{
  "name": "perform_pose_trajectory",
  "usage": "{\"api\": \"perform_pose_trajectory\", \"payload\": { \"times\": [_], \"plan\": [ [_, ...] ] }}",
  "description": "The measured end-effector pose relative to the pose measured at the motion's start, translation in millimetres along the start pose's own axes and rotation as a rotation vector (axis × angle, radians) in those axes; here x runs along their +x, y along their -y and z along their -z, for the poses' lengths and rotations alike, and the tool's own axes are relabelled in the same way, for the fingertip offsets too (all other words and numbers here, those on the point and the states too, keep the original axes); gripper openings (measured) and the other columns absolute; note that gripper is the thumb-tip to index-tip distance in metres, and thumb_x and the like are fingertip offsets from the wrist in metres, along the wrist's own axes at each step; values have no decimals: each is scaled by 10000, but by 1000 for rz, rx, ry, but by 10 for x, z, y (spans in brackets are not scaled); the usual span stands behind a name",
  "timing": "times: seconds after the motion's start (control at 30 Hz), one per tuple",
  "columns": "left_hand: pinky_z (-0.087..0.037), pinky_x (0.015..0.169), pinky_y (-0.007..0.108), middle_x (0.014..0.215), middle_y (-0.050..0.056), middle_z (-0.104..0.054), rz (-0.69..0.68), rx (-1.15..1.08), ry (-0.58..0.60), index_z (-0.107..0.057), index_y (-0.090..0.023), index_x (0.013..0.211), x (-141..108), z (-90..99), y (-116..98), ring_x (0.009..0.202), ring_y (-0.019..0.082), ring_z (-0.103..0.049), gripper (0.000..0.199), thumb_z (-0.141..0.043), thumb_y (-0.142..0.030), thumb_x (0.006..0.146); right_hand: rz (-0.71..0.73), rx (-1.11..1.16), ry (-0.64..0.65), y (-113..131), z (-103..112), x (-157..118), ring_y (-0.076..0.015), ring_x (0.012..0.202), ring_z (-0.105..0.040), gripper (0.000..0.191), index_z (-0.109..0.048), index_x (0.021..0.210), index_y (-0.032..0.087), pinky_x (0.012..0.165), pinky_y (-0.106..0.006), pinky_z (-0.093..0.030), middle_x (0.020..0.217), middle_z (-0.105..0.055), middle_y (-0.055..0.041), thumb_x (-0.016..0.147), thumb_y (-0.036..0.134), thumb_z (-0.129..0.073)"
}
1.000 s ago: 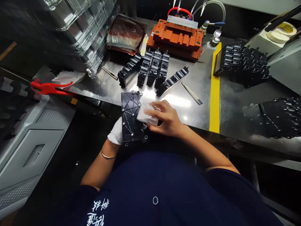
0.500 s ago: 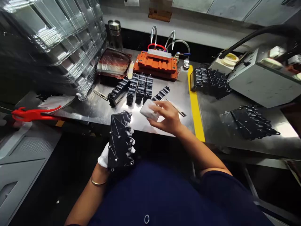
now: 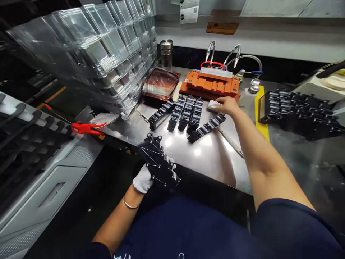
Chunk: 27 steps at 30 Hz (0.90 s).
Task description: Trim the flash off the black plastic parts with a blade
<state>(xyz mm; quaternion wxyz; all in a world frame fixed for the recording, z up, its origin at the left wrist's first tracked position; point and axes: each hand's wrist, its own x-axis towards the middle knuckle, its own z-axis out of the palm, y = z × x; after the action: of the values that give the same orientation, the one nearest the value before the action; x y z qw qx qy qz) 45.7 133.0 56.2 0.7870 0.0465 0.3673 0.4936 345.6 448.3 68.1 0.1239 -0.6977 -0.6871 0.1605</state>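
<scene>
Reaching forward since the earlier frame, the right hand has carried the white cloth pad from near the table's front edge out to just in front of the orange fixture, where its fingers are curled over the pad and press it against the steel table. Meanwhile the gloved left hand has stayed low at the front edge, well short of the orange fixture, closed around the black ribbed plate, which now tilts to the right rather than standing upright. Between that plate and the fixture lies a row of black notched parts, glossy moulded plastic with repeated scallops, set in rough parallel; the outstretched forearm passes over the rightmost one and over flat metal tweezers. Left of the fixture sits a brown translucent tray, and further left a tall leaning stack of clear plastic trays overhangs the table. Right of the fixture, past a yellow stripe, black moulded parts are heaped. Red-handled pliers lie at the table's left corner.
</scene>
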Motion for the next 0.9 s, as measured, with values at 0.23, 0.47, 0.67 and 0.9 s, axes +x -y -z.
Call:
{"api": "perform_pose_trajectory", "payload": {
  "times": [0.23,0.47,0.67,0.9],
  "plan": [
    [-501,985,368,1023,39,-697,-34,112,61,-668,-193,1038,21,120,44,1018,206,-654,225,-669,-240,817,649,125,-307,339,118,-1623,-143,1069,-557,431,-663,1138,125,969,-312,-495,1109,-593,-106,875,455,-573],
    [-363,1115,402,998,123,-714,-175,621,153,-767,-148,856,49,18,218,1065,295,-627,229,-776,-119,629,801,342,162,501,-311,-2962,-77,1112,-578,549,-602,1245,124,966,-208,-534,1149,-582,-108,850,504,-630],
    [-411,1050,388,919,93,-725,-191,798,235,-762,-173,768,-49,84,324,1000,300,-643,261,-769,-34,548,828,559,169,507,-433,-3146,-66,1168,-557,559,-600,1229,125,1037,-195,-506,1206,-563,-103,793,458,-702],
    [-507,890,363,981,82,-739,-269,872,277,-760,-170,922,-151,58,375,933,255,-676,259,-751,-201,665,869,678,157,557,-457,-3214,-48,1124,-581,413,-631,1116,116,984,-141,-504,1138,-599,-80,798,366,-712]
  ]
}}
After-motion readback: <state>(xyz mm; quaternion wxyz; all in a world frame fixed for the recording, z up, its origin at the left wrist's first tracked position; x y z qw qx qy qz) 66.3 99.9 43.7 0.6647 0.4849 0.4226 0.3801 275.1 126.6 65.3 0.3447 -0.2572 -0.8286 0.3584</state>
